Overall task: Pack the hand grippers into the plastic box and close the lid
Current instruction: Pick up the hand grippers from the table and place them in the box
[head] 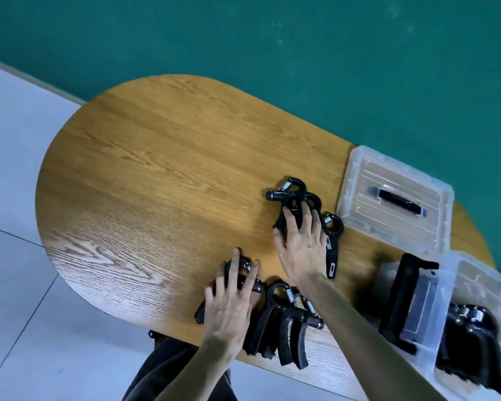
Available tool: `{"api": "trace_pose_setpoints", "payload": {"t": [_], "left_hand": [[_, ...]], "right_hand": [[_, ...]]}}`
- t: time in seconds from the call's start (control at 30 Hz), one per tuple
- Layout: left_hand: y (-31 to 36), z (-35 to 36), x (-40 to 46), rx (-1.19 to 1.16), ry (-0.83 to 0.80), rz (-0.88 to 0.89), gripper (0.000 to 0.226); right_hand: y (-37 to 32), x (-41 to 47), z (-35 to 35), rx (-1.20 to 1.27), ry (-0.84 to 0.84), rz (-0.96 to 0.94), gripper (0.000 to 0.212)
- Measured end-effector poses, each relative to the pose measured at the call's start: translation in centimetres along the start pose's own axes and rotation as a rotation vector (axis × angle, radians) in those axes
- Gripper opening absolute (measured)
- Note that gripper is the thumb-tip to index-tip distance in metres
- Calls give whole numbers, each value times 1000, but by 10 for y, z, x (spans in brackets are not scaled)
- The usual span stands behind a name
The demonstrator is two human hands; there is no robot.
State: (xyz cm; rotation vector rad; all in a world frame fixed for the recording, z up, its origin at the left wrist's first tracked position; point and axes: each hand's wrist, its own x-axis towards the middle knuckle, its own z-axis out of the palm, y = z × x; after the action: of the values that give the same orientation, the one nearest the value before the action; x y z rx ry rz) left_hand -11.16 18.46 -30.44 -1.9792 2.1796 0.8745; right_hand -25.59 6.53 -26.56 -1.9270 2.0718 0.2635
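Overall: a person leans over an oval wooden table (pixel 156 157) with both bare hands down on loose black hand grippers.
Left hand: the left hand (pixel 229 308) lies palm down, fingers spread wide, over one hand gripper (pixel 255 285) near the table's front edge; the fingers rest on it and are not curled round it.
Right hand: the right hand (pixel 304 247) reaches further out, fingers splayed, fingertips pressing on the far cluster of grippers (pixel 289 198); whether any finger hooks under a handle I cannot tell.
Far cluster: two or three grippers overlap here, springs pointing up-left, and another gripper (pixel 331 244) lies just right of the hand with its handles pointing toward the person.
Near cluster: several more grippers (pixel 284 328) lie side by side between the two forearms, rings and springs away from the person, handles reaching the table's front edge.
Lid: the clear plastic lid (pixel 359 183), with a black handle (pixel 399 202) in its middle, lies flat at the right end of the table, apart from the box.
Box: the clear plastic box (pixel 446 311) stands open at the lower right, partly off the picture's edge; dark grippers (pixel 472 342) already lie inside it, blurred, and a black clasp-like part (pixel 402 302) shows on its left side.
Surroundings: green wall (pixel 272 39) behind, pale tiled floor (pixel 18 198) at the left.
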Motion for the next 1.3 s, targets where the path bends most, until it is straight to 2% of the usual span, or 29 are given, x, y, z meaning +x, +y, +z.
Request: {"api": "trace_pose_setpoints", "payload": {"t": [0.23, 0.43, 0.6, 0.67, 0.83, 1.0, 1.07, 1.3], "left_hand": [[-1, -4, 11, -10, -21, -25, 112], [-4, -4, 9, -76, 18, -84, 97], [-6, -1, 8, 8, 25, -66, 121], [-8, -5, 11, 29, 53, -73, 124], [-18, -30, 16, 128, 3, -44, 88], [-18, -74, 17, 144, -9, -31, 79], [-8, -94, 17, 163, 50, -22, 78], [78, -149, 22, 155, 195, 68, 71]], "right_hand": [[-11, 24, 0, -27, -12, 23, 66], [-16, 44, 3, -52, -30, 71, 71], [-17, 51, 3, -104, -2, 67, 77], [-16, 48, 1, -120, 18, 50, 77], [-17, 30, -10, -139, 73, 56, 80], [-15, 0, -39, -108, 97, 96, 85], [-13, -17, -55, -90, 133, 117, 85], [29, -85, -111, -19, 247, 274, 88]]}}
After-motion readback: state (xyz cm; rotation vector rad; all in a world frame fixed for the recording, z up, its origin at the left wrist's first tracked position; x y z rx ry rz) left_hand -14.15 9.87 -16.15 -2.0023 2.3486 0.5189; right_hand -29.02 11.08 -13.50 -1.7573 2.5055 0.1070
